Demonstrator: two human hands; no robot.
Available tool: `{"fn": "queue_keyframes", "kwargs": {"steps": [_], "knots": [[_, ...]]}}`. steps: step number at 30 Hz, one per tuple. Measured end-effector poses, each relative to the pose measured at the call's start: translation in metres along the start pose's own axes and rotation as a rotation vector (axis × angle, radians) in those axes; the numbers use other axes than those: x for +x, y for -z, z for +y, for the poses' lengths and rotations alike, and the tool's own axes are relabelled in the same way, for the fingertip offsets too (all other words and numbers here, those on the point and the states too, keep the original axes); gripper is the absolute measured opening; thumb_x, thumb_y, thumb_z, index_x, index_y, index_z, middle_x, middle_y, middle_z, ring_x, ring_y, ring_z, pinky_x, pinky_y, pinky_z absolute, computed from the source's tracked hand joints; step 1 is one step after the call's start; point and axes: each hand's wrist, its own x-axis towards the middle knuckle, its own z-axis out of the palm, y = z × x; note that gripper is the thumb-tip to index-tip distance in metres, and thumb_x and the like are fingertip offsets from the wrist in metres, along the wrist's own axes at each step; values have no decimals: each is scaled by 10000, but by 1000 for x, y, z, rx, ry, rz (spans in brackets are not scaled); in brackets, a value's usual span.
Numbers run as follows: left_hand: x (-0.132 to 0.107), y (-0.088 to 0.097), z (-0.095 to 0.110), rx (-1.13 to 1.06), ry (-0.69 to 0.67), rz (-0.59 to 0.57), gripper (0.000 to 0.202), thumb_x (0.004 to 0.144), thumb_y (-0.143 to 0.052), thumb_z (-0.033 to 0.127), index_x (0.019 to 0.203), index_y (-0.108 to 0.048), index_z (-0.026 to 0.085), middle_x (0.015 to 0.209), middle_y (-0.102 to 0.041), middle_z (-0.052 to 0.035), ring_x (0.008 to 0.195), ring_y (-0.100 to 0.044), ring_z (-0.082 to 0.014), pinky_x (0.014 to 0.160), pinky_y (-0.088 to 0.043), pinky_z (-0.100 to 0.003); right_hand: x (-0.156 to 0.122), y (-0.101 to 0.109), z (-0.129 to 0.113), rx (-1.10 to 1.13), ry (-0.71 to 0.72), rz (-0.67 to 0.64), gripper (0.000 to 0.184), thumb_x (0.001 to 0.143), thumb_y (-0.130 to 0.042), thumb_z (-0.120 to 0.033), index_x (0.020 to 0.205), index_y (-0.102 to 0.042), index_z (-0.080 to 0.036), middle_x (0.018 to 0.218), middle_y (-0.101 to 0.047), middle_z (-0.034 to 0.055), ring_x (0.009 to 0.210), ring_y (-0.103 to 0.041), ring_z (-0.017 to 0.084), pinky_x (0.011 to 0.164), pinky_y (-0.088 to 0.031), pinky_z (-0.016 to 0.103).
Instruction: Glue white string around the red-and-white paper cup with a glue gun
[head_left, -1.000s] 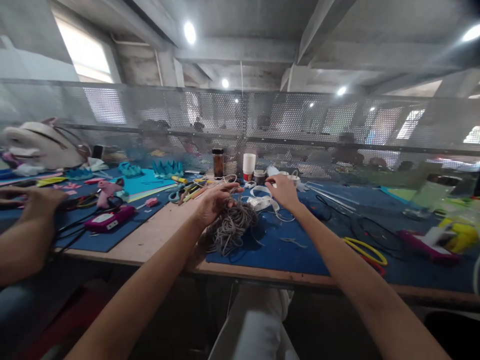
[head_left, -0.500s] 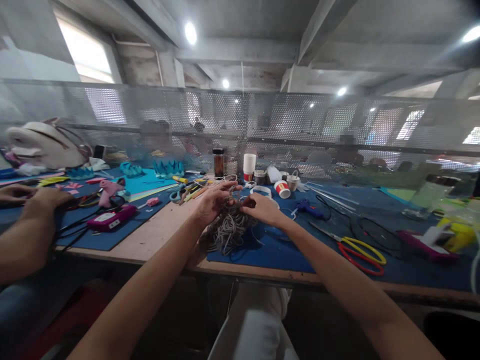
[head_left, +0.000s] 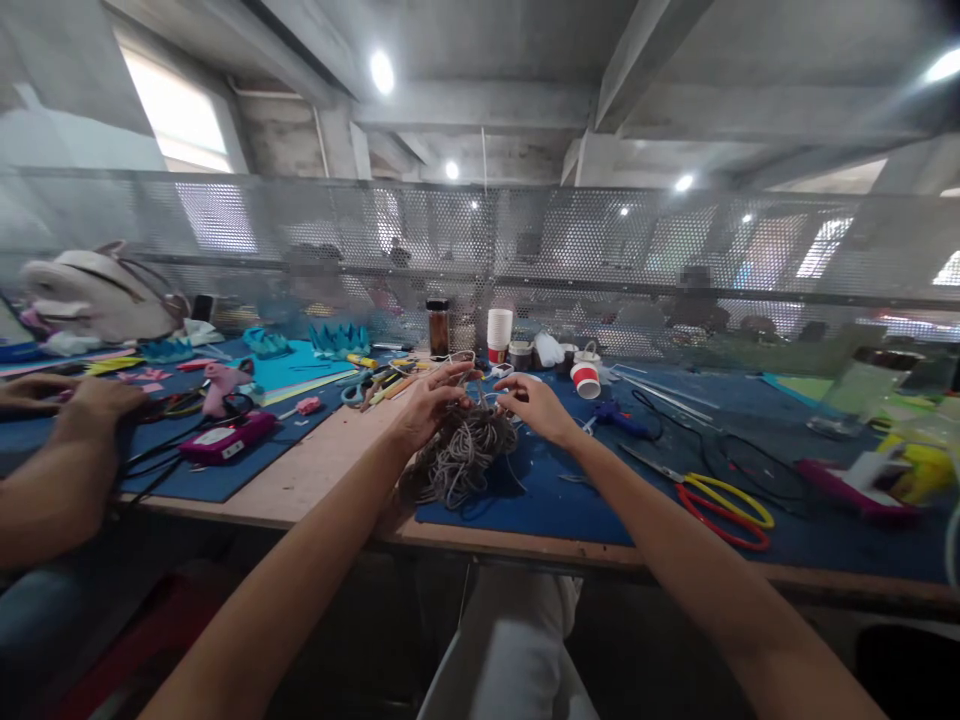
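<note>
A tangled bundle of grey cord [head_left: 463, 462] lies at the front of the blue mat, directly below both hands. My left hand [head_left: 431, 408] is at the upper left of the bundle, its fingers bent around some strands at the top. My right hand [head_left: 538, 408] is at the upper right, thumb and fingertips pinched together on a strand that is hard to make out. Loose ends of cord trail onto the mat on the right side.
Scissors with red and yellow handles [head_left: 724, 510] lie right, near a blue glue gun [head_left: 619, 418]. A tipped red-and-white paper cup [head_left: 586, 379], stacked cups [head_left: 499, 335] and a dark bottle [head_left: 438, 328] stand behind. Another person's hands [head_left: 101, 400] are left, near a pink glue gun [head_left: 223, 388].
My right hand has shifted slightly right and up, away from my left. The tipped paper cup has rolled a little to the right. The cord bundle stays in place.
</note>
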Motion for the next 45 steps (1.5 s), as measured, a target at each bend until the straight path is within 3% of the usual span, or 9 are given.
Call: {"fn": "queue_keyframes", "kwargs": {"steps": [5,12,18,21,26,33,38,42,45], "knots": [[2,1,-6,122,-40,9,450,687,-740,174,1136,-715,201,1173,-688,-69,708,-592,-117,719,-484,-274,-2,0,-11,154,-10,31,194,825,-656,-283,987,-685,-180,798,-703,31,762,-649,157,767,-506,310],[4,7,-12,334,-78,22,358,728,-778,291,1068,-727,193,1051,-713,-65,883,-643,-206,847,-483,-344,-4,1,-14,512,-133,35,248,785,-733,-348,983,-694,-204,808,-687,16,774,-662,149,774,-520,309],[3,-1,-8,841,-381,57,235,770,-755,354,963,-758,220,1256,-628,-95,1233,-525,-295,1064,-390,-447,-4,2,-13,606,-177,69,278,737,-785,-355,961,-704,-210,876,-685,9,692,-643,106,683,-514,264],[1,-4,-6,962,-498,93,158,786,-747,363,857,-745,221,1297,-605,-84,1283,-482,-292,1135,-303,-468,-3,2,-12,607,-175,108,283,732,-788,-356,959,-706,-209,872,-685,4,641,-607,83,619,-482,234],[-2,-7,-2,899,-352,-58,231,830,-692,426,774,-714,203,1057,-678,-74,1088,-585,-264,1025,-399,-422,0,3,-8,605,-150,182,279,721,-793,-349,938,-706,-196,837,-677,-1,578,-545,61,531,-420,206],[-6,-5,10,936,-44,-242,276,758,-741,428,855,-727,170,886,-694,-41,891,-610,-235,809,-443,-338,1,3,-7,532,-120,204,291,717,-780,-364,929,-696,-182,794,-671,5,561,-520,65,507,-384,209],[-6,-1,6,771,39,-208,247,785,-707,397,844,-712,158,808,-674,-13,781,-593,-191,700,-417,-291,3,1,-4,332,-42,228,250,771,-712,-379,920,-680,-181,687,-626,-20,541,-528,88,528,-408,229],[-5,-1,0,614,62,-150,258,788,-703,420,820,-696,165,775,-659,-9,737,-587,-180,667,-410,-279,2,-1,-2,84,58,280,185,839,-630,-348,928,-659,-188,848,-673,19,576,-572,110,581,-466,265],[-3,0,-3,587,47,-90,285,784,-705,453,823,-698,171,769,-660,-13,729,-591,-188,650,-409,-280,-2,-1,-6,-121,191,356,159,890,-567,-296,978,-656,-198,996,-669,68,817,-626,175,783,-507,326]]}}
